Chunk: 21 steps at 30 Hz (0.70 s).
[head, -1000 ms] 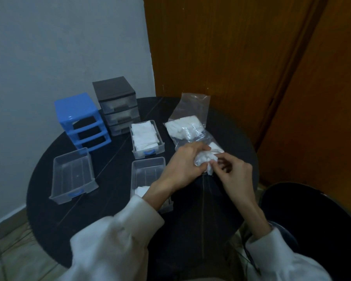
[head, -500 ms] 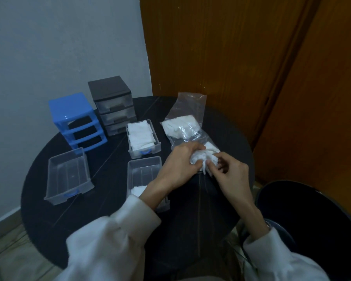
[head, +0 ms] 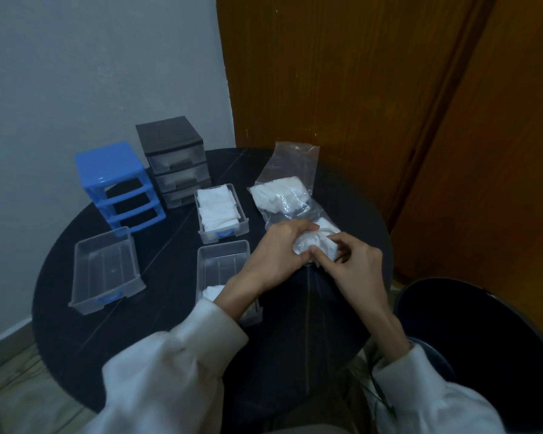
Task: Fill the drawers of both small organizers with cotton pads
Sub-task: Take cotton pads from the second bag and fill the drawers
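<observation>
My left hand [head: 275, 256] and my right hand [head: 353, 264] both grip a bunch of white cotton pads [head: 314, 244] above the round black table [head: 157, 311]. Just behind them lies a clear plastic bag [head: 282, 195] with more pads. A clear drawer [head: 220, 213] full of pads stands in the middle. A second drawer [head: 223, 270], partly under my left arm, holds a few pads. An empty drawer [head: 105, 269] sits at the left. The blue organizer [head: 113, 178] has no drawers in it; the black organizer [head: 173, 158] has its three drawers shut.
A grey wall rises behind the organizers and a brown wooden door [head: 373, 89] stands behind the table. A round black stool or bin [head: 483, 349] is at the lower right, close to the table's edge.
Both hands stay on the bunch of pads and have worked it slightly; the fingers have shifted. The view has drifted a little.
</observation>
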Available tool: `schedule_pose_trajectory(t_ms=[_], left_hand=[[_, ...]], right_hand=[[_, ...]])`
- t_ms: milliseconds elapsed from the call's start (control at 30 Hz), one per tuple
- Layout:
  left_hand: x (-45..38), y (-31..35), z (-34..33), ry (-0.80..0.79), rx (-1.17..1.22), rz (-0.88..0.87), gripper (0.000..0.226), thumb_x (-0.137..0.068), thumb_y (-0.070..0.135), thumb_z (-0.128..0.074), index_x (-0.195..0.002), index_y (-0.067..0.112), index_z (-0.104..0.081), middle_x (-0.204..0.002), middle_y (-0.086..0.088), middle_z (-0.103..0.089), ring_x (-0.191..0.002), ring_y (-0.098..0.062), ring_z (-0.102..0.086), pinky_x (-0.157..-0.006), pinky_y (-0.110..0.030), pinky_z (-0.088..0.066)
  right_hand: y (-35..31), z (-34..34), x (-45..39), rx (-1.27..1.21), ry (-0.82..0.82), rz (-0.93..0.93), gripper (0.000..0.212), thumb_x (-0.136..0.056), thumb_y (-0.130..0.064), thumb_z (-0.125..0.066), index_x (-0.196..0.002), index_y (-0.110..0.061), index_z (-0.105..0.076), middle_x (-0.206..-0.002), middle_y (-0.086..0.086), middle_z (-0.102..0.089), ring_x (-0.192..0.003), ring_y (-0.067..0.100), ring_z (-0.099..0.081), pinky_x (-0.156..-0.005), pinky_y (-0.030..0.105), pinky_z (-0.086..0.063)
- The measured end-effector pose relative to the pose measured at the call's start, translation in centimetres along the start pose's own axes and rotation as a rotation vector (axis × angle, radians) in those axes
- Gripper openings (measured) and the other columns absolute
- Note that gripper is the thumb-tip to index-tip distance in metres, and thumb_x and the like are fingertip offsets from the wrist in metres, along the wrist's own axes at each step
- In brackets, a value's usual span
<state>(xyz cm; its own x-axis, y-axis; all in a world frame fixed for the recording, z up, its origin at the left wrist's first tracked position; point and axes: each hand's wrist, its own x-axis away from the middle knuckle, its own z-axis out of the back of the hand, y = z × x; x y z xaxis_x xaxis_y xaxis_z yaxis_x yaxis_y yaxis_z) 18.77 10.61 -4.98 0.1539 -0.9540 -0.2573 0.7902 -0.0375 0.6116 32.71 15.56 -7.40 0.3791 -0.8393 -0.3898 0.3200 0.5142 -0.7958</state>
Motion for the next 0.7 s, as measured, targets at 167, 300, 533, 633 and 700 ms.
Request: schedule_pose_trajectory(t_ms=[167, 300, 533, 633, 700], left_hand=[[0.0, 0.0, 0.0, -0.008, -0.007, 0.023, 0.045, -0.079, 0.009, -0.066, -0.123, 0.014, -0.059, -0.12, -0.004, -0.062, -0.11, -0.013, -0.055, -0.084, -0.011, -0.035], [-0.1, 0.3, 0.0, -0.02, 0.008, 0.017, 0.044, -0.08, 0.007, -0.065, -0.123, 0.01, -0.059, -0.12, -0.006, -0.063, -0.108, -0.012, -0.056, -0.08, -0.005, -0.032], [-0.1, 0.4, 0.0, -0.024, 0.016, 0.017, 0.043, -0.08, 0.004, -0.063, -0.122, 0.01, -0.059, -0.118, -0.006, -0.063, -0.103, -0.01, -0.056, -0.078, -0.006, -0.032], [-0.1, 0.2, -0.1, -0.025, 0.005, 0.018, 0.045, -0.08, 0.005, -0.063, -0.124, 0.013, -0.058, -0.121, -0.004, -0.062, -0.106, -0.009, -0.055, -0.079, -0.005, -0.031], [-0.1, 0.1, -0.1, -0.026, -0.002, 0.024, 0.049, -0.08, 0.008, -0.064, -0.128, 0.015, -0.056, -0.125, -0.004, -0.061, -0.111, -0.012, -0.055, -0.083, -0.008, -0.033]], right_hand=[[0.6, 0.0, -0.1, 0.052, -0.008, 0.021, 0.01, -0.08, -0.009, -0.068, -0.084, -0.018, -0.067, -0.065, -0.014, -0.058, -0.064, -0.008, -0.056, -0.057, 0.003, -0.035], [0.6, 0.1, 0.0, 0.079, -0.009, 0.03, 0.014, -0.078, -0.012, -0.071, -0.09, -0.014, -0.065, -0.071, -0.012, -0.06, -0.069, -0.012, -0.056, -0.06, 0.001, -0.037], [0.2, 1.0, 0.3, 0.102, 0.056, 0.045, 0.006, -0.08, -0.004, -0.066, -0.079, -0.01, -0.064, -0.068, -0.003, -0.059, -0.065, -0.002, -0.053, -0.059, 0.005, -0.035], [0.1, 2.0, 0.4, 0.112, 0.124, 0.058, 0.007, -0.079, -0.003, -0.067, -0.084, -0.007, -0.067, -0.076, 0.003, -0.064, -0.069, 0.009, -0.054, -0.062, 0.012, -0.035], [-0.2, 2.7, 0.4, 0.079, 0.17, 0.03, 0.01, -0.079, -0.002, -0.067, -0.089, -0.005, -0.069, -0.078, 0.001, -0.061, -0.072, 0.008, -0.051, -0.064, 0.013, -0.033]])
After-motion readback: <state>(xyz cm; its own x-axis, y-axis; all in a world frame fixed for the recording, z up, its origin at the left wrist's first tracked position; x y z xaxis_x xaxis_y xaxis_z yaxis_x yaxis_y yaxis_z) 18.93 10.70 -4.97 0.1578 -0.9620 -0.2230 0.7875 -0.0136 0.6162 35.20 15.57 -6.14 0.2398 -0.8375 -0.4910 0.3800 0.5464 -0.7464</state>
